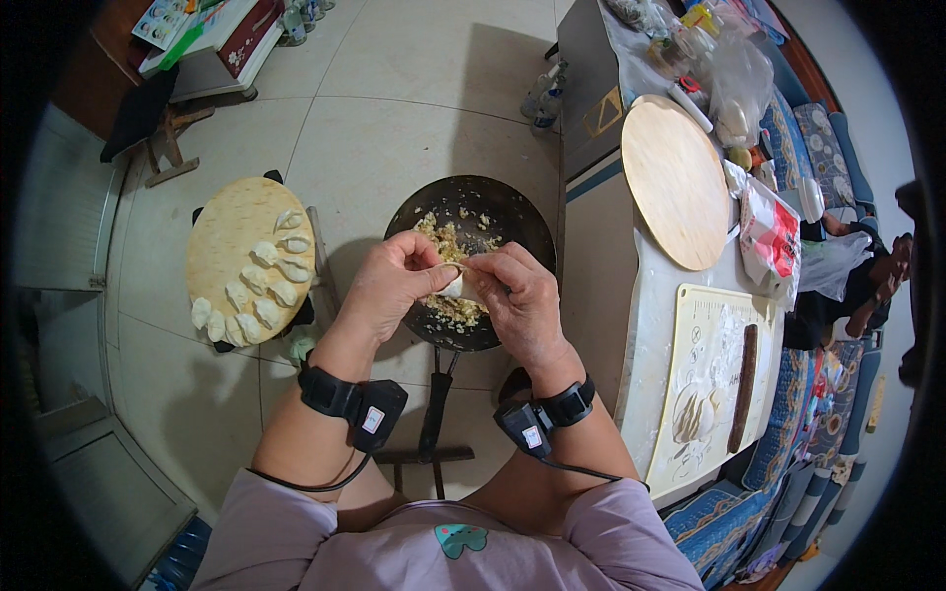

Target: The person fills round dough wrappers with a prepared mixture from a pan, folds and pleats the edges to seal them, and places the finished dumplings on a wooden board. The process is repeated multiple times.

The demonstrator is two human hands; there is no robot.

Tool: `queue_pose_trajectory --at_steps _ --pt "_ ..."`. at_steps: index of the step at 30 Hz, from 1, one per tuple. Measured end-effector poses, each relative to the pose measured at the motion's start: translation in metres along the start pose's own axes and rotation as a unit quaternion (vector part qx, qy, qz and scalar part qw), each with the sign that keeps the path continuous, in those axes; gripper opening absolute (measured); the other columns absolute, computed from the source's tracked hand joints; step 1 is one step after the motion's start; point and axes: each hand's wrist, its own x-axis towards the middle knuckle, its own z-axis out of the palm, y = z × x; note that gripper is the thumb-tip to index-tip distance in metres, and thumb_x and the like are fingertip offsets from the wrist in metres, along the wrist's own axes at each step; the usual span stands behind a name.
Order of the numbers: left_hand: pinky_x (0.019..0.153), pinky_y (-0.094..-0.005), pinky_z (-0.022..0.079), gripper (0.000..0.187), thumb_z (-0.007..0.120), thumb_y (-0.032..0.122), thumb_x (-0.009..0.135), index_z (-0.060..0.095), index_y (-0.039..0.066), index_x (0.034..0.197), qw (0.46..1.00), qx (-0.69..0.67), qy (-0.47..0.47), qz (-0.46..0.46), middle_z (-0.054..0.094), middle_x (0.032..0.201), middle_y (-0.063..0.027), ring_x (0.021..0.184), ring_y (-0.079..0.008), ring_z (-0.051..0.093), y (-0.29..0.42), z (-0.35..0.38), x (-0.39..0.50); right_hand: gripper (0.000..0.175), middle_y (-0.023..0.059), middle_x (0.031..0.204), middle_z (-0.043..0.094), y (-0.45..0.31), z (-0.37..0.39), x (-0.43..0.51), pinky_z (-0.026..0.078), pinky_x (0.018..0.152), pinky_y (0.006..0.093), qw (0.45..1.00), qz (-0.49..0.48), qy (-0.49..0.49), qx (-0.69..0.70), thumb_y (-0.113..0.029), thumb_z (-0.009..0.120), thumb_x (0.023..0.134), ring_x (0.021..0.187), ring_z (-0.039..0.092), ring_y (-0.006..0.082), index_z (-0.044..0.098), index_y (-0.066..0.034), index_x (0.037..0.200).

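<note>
Above a dark frying pan (517, 210), my left hand (392, 284) and my right hand (521, 299) pinch the edge of one dumpling (452, 287) between thumbs and forefingers. Its white dough is folded, and my fingers hide part of it. Crumbly yellowish filling (451, 314) lies in the pan below. To my left, a round wooden board (222, 236) carries several folded dumplings (255, 278), mostly towards its right and near sides. On the table to my right, a cream cutting board (684, 325) holds a small stack of dough wrappers (695, 415) and a dark wooden rolling pin (743, 388).
The pan's black handle (436, 414) points towards me. A round wooden lid or board (676, 181) leans over the table edge, near a red-and-white bag (770, 229). Glass bottles (545, 96) stand on the floor. Another person (850, 288) sits at the far right.
</note>
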Motion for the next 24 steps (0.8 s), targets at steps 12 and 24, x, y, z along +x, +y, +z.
queue_pose_trajectory --at_steps 12,24 --pt "0.098 -0.0306 0.042 0.057 0.069 0.027 0.087 0.046 -0.001 0.13 0.98 -0.164 -0.112 0.024 0.056 0.121 -0.0082 0.112 -0.0159 0.053 0.004 0.021 -0.01 0.009 0.0109 0.082 0.06 -0.001 0.013 -0.004 0.048 0.067 0.0283 0.975 0.152 0.049 0.157 -0.005 0.065 0.084 0.074 0.06 0.0209 0.065 -0.0013 0.093" --pt "0.088 -0.0309 0.047 0.038 0.058 0.024 0.094 0.053 -0.001 0.123 0.963 0.182 -0.123 0.157 0.063 0.111 -0.0121 0.101 -0.019 0.06 0.014 0.012 -0.017 0.013 0.0093 0.082 0.06 -0.012 0.009 -0.004 0.05 0.065 0.0282 0.998 0.021 0.002 0.058 -0.001 0.069 0.081 0.074 0.06 0.0191 0.064 -0.0005 0.093"
